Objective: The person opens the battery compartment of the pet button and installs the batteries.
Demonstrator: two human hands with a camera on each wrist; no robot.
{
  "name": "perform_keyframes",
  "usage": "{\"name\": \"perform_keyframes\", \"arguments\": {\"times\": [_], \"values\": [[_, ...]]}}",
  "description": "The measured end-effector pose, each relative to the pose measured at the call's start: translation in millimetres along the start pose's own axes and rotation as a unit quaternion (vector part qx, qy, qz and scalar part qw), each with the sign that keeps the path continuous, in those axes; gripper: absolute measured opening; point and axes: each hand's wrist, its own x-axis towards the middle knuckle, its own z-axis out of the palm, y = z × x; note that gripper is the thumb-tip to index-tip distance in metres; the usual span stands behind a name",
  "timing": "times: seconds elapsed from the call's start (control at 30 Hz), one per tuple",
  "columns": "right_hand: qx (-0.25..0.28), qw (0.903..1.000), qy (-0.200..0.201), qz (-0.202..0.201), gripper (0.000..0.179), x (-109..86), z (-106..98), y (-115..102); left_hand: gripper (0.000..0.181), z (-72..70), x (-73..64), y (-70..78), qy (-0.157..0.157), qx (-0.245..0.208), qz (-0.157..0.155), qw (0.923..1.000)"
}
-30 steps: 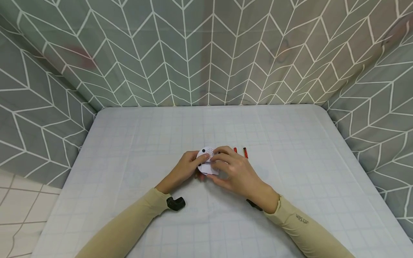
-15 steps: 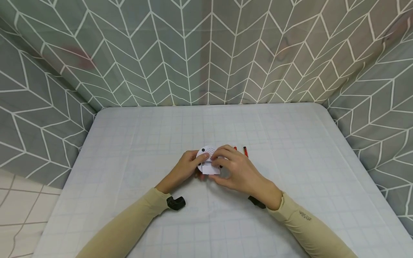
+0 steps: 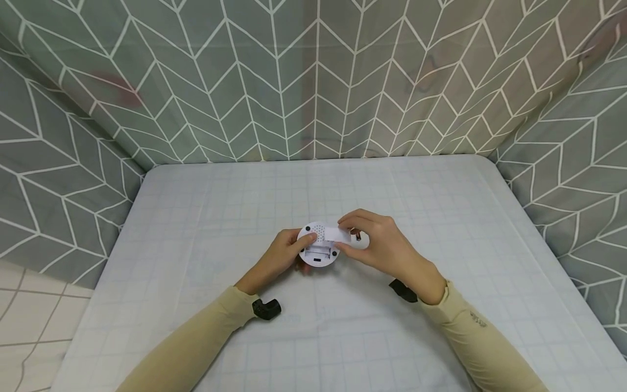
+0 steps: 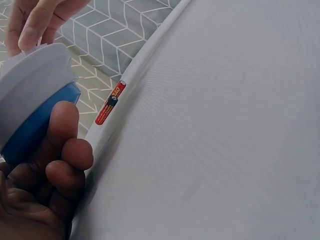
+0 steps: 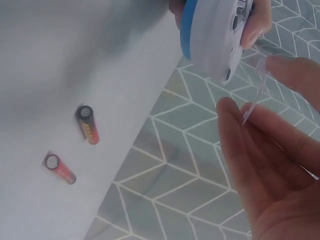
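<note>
My left hand grips a round white device, thumb on its perforated face and fingers curled under its blue side. In the left wrist view, that blue side rests against the curled fingers. The face has small speaker holes, dark round feet and an uncovered battery compartment. My right hand pinches a thin white battery cover between thumb and fingers, just right of the device. Seen edge-on in the right wrist view, the cover is apart from the device.
Two red-and-black batteries lie on the white-covered table: one battery and a second battery beside it. Past the table's far edge hangs a grey curtain with white zigzag lines.
The right hand has lifted the cover off the device's face and moved it right and slightly away, exposing the battery compartment. The left hand has stayed in place with the device.
</note>
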Motion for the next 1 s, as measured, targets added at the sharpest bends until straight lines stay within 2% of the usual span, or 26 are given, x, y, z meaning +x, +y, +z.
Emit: {"name": "perform_keyframes", "arguments": {"times": [0.17, 0.37, 0.7, 1.0], "values": [[-0.020, 0.9998, 0.005, 0.002, 0.029, 0.5, -2.3, 8.1, 0.038, -0.3, -0.3, -0.8, -0.001, -0.005, -0.009, 0.9999], [-0.036, 0.9990, 0.007, 0.026, 0.031, -0.4, -5.6, 19.2, 0.037, 0.3, -1.0, 0.9, 0.000, -0.006, -0.010, 0.9999], [-0.057, 0.9941, 0.009, 0.091, 0.024, -2.3, -16.3, 40.2, 0.037, 0.8, -0.4, -0.1, 0.002, -0.008, -0.011, 0.9999], [-0.103, 0.9819, -0.007, 0.159, 0.023, -4.4, -24.1, 54.6, 0.036, 0.3, -0.5, 1.1, 0.001, -0.007, -0.009, 0.9999]]}}
